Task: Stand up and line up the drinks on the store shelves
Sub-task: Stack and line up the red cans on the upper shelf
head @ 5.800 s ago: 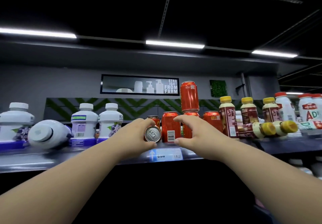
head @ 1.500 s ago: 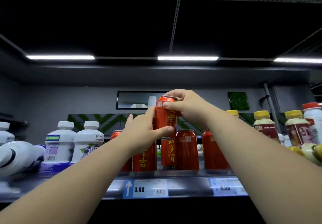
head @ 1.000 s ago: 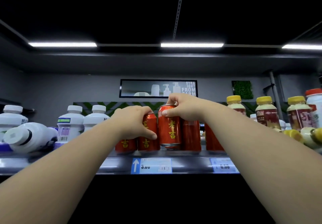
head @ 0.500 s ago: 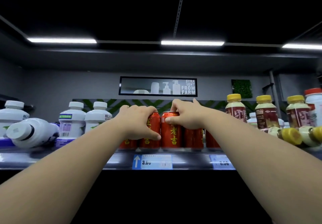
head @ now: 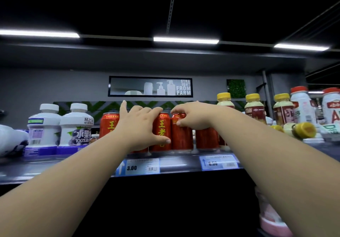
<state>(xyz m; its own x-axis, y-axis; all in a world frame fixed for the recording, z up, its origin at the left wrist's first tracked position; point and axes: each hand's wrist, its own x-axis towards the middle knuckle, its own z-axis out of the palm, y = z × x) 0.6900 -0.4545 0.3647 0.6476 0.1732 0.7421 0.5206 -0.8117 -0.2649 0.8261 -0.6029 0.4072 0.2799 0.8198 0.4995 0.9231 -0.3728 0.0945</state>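
At the front edge of the shelf [head: 174, 165], the left hand [head: 139, 126] curls its fingers over a red herbal-tea can [head: 161, 131], thumb across the label. The right hand [head: 195, 117] pinches the rim of the neighbouring can [head: 181, 135], probably to bring the two flush. Both cans stand upright, long axes vertical. The first one's label faces outward.
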